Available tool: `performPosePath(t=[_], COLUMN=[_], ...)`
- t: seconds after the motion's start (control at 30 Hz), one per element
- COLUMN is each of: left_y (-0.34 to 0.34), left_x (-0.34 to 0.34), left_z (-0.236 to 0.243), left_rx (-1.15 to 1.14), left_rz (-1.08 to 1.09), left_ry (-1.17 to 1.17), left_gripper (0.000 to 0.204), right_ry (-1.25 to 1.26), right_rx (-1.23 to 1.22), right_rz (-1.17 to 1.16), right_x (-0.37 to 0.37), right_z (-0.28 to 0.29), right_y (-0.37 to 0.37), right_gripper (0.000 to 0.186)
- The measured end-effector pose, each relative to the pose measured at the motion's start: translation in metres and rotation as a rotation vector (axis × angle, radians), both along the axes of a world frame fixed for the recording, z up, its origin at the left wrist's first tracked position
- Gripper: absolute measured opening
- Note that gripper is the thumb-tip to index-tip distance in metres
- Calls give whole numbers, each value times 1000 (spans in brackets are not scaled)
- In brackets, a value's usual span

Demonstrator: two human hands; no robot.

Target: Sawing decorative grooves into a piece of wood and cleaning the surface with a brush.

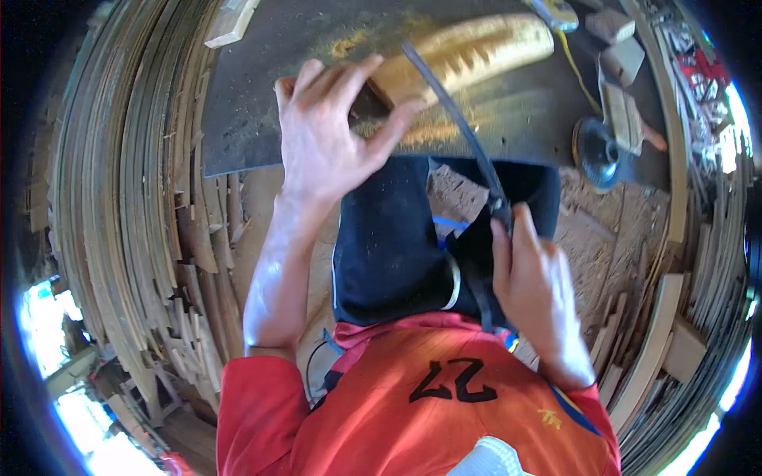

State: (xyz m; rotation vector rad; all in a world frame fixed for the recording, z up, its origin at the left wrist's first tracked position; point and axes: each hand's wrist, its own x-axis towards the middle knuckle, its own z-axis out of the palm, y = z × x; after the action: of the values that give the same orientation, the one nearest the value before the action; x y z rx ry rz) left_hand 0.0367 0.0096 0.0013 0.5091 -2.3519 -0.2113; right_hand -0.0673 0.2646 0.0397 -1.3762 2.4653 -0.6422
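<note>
Dark worktable (246, 111), dusty floor (586, 213) — stacked planks (119, 159) leftward — glaring light (48, 321) at edges.

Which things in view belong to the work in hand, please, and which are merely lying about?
Work in hand: long dark tool, held in the right hand; notched wooden piece, at the left hand.
Apparently just lying about: yellow-and-grey tape measure; wood blocks; dark round disc; stacked boards.

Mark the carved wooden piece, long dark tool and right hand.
Carved wooden piece (480, 44): head view, middle of upper surface.
Long dark tool (459, 119): head view, mid-blade.
Right hand (535, 274): head view, its back.
</note>
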Motion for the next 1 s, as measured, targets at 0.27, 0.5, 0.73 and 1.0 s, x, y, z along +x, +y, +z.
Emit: performPosePath(t=[0.27,0.5,0.73,1.0], left_y=[-2,-3,-1,0], left_x=[2,5,10,9], left_z=[-7,1,2,1], left_rx=[-80,-31,128,156], left_rz=[66,3,-16,-3], left_ry=[36,34,33,41], left_gripper=[54,54,56,57], right_ry=[71,-69,-6,-5], right_rx=[-98,-194,-208,-235], right_rz=[110,65,137,126], right_x=[-10,-14,-11,-8], right_z=[-14,2,-22,-29], right_y=[-21,17,-31,-34], right_gripper=[20,19,22,27])
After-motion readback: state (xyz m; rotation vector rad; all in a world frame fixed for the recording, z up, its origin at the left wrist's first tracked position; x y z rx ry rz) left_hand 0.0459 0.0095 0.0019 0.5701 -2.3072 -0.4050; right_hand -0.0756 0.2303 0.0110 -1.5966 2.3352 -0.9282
